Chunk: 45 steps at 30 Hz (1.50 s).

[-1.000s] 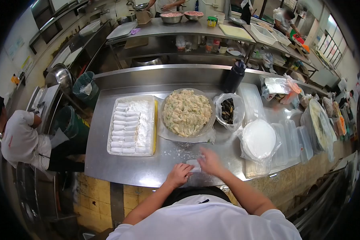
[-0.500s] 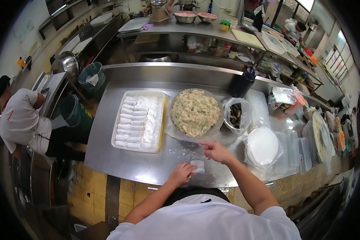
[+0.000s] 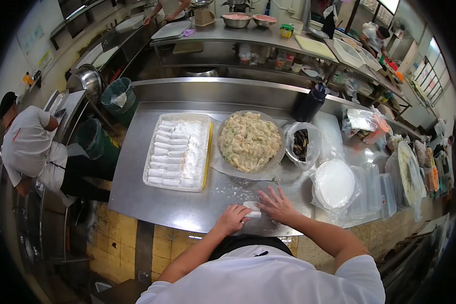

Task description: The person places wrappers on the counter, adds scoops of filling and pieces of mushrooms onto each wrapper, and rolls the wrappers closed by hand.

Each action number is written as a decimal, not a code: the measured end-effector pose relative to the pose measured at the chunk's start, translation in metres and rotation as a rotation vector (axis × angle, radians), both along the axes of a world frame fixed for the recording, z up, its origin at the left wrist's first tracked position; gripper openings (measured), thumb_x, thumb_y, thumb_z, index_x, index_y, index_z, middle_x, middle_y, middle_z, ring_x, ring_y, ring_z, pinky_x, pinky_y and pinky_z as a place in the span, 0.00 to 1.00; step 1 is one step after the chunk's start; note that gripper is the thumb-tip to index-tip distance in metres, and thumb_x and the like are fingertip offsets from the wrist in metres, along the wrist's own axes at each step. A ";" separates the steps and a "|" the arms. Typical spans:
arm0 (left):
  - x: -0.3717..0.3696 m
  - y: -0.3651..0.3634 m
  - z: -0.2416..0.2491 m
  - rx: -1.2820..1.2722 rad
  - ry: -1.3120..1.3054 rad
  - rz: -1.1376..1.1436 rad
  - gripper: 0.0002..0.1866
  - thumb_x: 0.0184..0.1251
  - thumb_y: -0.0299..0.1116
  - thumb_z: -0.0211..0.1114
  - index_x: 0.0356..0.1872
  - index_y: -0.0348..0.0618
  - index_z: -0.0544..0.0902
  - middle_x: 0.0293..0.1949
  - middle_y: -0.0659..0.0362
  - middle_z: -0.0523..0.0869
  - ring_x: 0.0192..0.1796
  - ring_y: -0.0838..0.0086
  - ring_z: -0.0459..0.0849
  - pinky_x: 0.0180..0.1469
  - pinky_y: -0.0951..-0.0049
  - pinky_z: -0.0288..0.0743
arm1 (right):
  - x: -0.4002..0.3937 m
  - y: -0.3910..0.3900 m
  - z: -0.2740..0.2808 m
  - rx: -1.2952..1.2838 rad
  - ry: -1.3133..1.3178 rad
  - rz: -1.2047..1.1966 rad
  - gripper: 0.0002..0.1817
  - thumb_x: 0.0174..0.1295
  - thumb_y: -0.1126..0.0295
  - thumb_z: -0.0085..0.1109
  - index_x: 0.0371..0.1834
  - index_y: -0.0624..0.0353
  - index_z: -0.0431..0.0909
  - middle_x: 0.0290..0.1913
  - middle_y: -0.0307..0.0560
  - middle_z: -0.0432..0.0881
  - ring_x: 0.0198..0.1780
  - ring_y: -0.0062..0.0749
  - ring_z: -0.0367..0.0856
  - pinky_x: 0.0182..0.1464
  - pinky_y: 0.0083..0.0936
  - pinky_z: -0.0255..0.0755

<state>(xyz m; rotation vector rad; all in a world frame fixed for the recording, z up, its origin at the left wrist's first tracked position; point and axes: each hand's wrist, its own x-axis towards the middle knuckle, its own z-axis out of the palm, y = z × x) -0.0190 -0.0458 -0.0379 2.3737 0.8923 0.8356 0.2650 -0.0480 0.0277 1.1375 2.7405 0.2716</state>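
A small white rolled wrapper (image 3: 252, 210) lies on the floured steel table (image 3: 162, 205) near its front edge. My left hand (image 3: 230, 219) rests curled against its left end. My right hand (image 3: 277, 205) lies flat on its right end, fingers spread. Beyond them stands a big bowl of pale filling (image 3: 250, 140). To the left, a plastic tray (image 3: 179, 152) holds several white rolls laid in rows beside a patch of flour.
A bagged stack of round wrappers (image 3: 334, 183) and clear lidded boxes (image 3: 380, 187) sit at the right. A bag of dark pieces (image 3: 301, 144) and a black bottle (image 3: 309, 103) stand behind. A person in white (image 3: 30, 147) works at the left by green bins (image 3: 93, 142).
My right hand came back from near the filling bowl and now lies flat on the roll. My left hand stayed at the roll's left end.
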 end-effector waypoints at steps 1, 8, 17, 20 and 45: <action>0.000 0.000 -0.001 -0.009 0.004 0.001 0.22 0.68 0.38 0.78 0.62 0.48 0.89 0.56 0.55 0.90 0.59 0.55 0.87 0.62 0.54 0.80 | 0.009 -0.004 0.000 0.022 -0.002 -0.014 0.35 0.71 0.55 0.67 0.83 0.32 0.76 0.92 0.53 0.57 0.87 0.65 0.60 0.79 0.72 0.64; 0.003 0.001 -0.005 -0.047 0.018 0.015 0.21 0.70 0.39 0.76 0.63 0.50 0.89 0.58 0.54 0.89 0.60 0.55 0.86 0.62 0.53 0.79 | -0.029 -0.041 -0.013 -0.353 0.639 -0.235 0.28 0.65 0.63 0.71 0.70 0.55 0.82 0.69 0.54 0.81 0.71 0.53 0.78 0.73 0.51 0.74; 0.007 0.013 0.013 -0.055 0.044 0.025 0.21 0.70 0.38 0.75 0.61 0.46 0.88 0.58 0.53 0.87 0.61 0.52 0.84 0.63 0.52 0.78 | -0.052 -0.037 -0.033 -0.101 0.579 -0.313 0.21 0.65 0.66 0.68 0.61 0.56 0.85 0.56 0.48 0.85 0.62 0.48 0.81 0.66 0.44 0.75; 0.008 0.018 0.004 -0.045 0.046 0.027 0.19 0.71 0.38 0.74 0.60 0.46 0.89 0.56 0.53 0.87 0.60 0.52 0.84 0.64 0.52 0.77 | -0.050 -0.031 -0.037 -0.063 0.577 -0.325 0.21 0.68 0.65 0.68 0.63 0.56 0.85 0.58 0.49 0.85 0.61 0.50 0.80 0.64 0.49 0.75; -0.082 -0.006 0.000 0.012 0.042 0.589 0.23 0.73 0.42 0.73 0.62 0.40 0.85 0.66 0.49 0.84 0.69 0.48 0.80 0.76 0.43 0.69 | -0.100 0.047 0.000 -0.321 0.924 -0.462 0.30 0.64 0.70 0.70 0.71 0.67 0.80 0.60 0.66 0.89 0.62 0.63 0.87 0.67 0.50 0.79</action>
